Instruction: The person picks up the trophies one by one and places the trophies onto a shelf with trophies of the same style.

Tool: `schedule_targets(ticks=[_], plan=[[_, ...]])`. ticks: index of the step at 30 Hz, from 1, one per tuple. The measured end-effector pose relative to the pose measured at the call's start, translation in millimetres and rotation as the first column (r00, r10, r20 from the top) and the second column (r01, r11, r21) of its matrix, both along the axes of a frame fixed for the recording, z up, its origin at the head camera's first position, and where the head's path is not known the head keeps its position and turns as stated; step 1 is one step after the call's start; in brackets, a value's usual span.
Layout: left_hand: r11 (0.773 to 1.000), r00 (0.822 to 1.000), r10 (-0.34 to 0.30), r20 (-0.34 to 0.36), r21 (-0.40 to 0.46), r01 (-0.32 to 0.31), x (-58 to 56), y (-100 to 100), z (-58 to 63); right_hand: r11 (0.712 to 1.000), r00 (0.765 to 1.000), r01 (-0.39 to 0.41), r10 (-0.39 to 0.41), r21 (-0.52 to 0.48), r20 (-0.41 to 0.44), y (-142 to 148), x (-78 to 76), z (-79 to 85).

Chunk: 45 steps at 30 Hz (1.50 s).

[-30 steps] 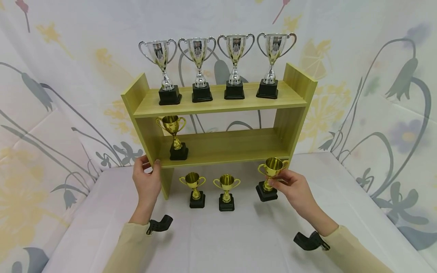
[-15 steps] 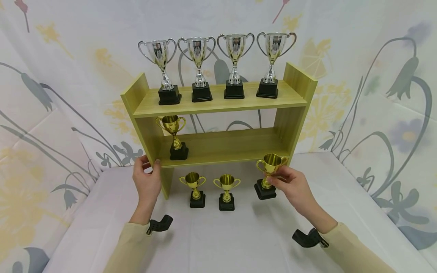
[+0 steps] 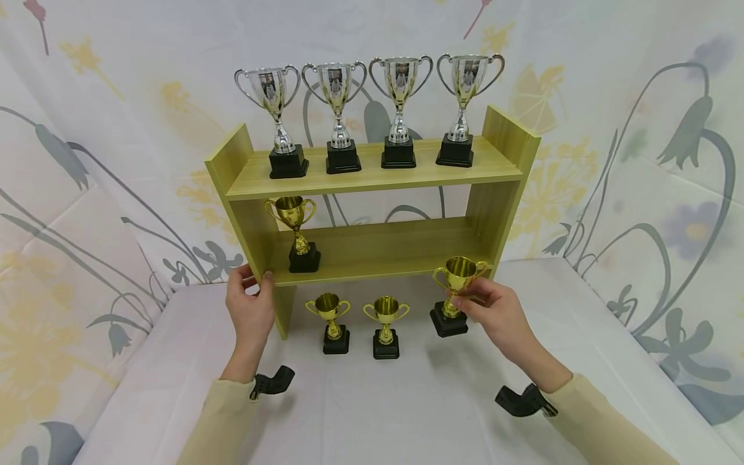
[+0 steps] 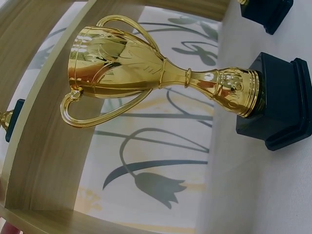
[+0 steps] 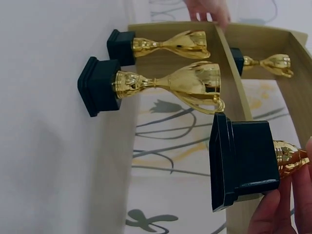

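My right hand (image 3: 494,316) pinches a gold trophy cup (image 3: 459,274) by its stem, below one handle, in front of the shelf's right end. Its black base (image 5: 248,158) is lifted off the table and slightly tilted. At the lower left of the wooden shelf (image 3: 378,248), my left hand (image 3: 251,307) grips the side panel, thumb in front and fingers behind. Two more gold trophies stand on the table below the middle board, one on the left (image 3: 328,307) and one near the centre (image 3: 386,311). Another gold trophy (image 3: 304,257) occupies the middle board's left end.
Several silver trophies (image 3: 401,84) stand in a row on the top board. White cloth (image 3: 378,413) covers the table, and a flower-patterned curtain (image 3: 628,194) hangs behind and at the sides. A black wrist mount (image 3: 525,400) juts inward from the right sleeve.
My right hand has raised the gold trophy a little and shifted it slightly left, closer to the middle board's edge. The left hand stays on the shelf panel.
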<state>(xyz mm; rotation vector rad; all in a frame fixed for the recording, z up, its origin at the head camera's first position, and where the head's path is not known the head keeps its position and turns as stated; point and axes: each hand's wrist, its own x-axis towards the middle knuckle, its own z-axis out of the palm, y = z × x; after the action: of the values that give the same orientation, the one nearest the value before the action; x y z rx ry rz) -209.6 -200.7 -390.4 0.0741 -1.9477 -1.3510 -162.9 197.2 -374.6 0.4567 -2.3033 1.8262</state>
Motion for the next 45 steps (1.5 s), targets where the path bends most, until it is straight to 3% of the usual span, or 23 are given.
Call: schedule_targets(ticks=[10,45], plan=[[1.000,1.000,0.000,0.019,0.004,0.000,1.0,1,-1.3,1.000,1.000,-0.020,0.020,-0.003,-0.012,-3,-0.7,4.2],[1.000,1.000,-0.006,-0.015,0.021,0.007,-0.6,0,0.0,0.996,0.996,-0.081,0.080,-0.024,-0.044,-24,-8.4,16.9]])
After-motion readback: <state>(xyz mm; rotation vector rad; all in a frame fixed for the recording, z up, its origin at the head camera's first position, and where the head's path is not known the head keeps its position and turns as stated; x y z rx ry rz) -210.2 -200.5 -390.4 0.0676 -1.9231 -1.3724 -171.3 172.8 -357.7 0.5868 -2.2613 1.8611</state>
